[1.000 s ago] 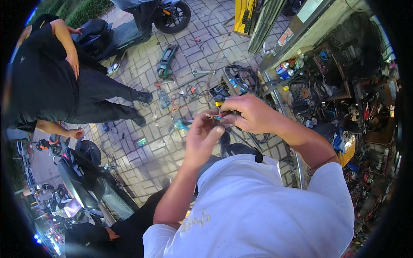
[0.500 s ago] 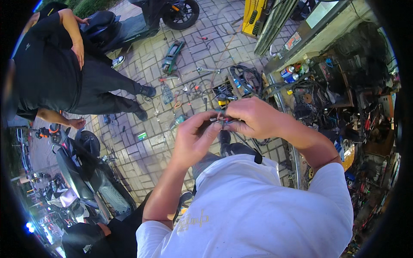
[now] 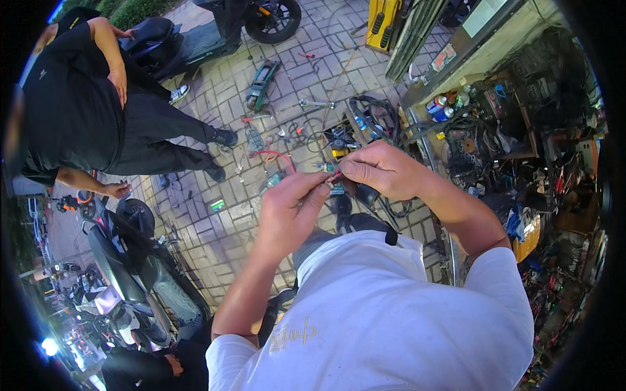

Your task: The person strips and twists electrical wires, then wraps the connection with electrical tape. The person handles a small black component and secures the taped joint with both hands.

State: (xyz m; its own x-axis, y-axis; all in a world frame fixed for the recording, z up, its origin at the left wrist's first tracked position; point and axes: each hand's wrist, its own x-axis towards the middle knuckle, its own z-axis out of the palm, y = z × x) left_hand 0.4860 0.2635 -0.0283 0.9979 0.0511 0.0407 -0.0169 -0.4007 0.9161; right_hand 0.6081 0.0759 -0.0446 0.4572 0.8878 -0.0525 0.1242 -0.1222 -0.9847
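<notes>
My left hand (image 3: 290, 205) and my right hand (image 3: 381, 169) meet at chest height, both with fingers closed in a pinch on a thin red wire (image 3: 277, 155). The wire arcs out to the left of the fingers, and its short end between them looks partly bared, too small to make out clearly. Below the hands lie a yellow-and-black object (image 3: 339, 150), black cables (image 3: 375, 120) and teal items (image 3: 272, 180), partly hidden.
A co-worker in black (image 3: 78, 111) stands at left, others near. Scooters (image 3: 195, 36) (image 3: 130, 274), a green tool (image 3: 261, 85) and a wrench (image 3: 316, 103) are on the paving (image 3: 215, 247). A cluttered workbench (image 3: 521, 117) lines the right, by yellow equipment (image 3: 381, 23).
The red wire now shows as a loop left of my fingers. My right hand has risen slightly and shifted its pinch; my left hand has moved slightly left since a second ago.
</notes>
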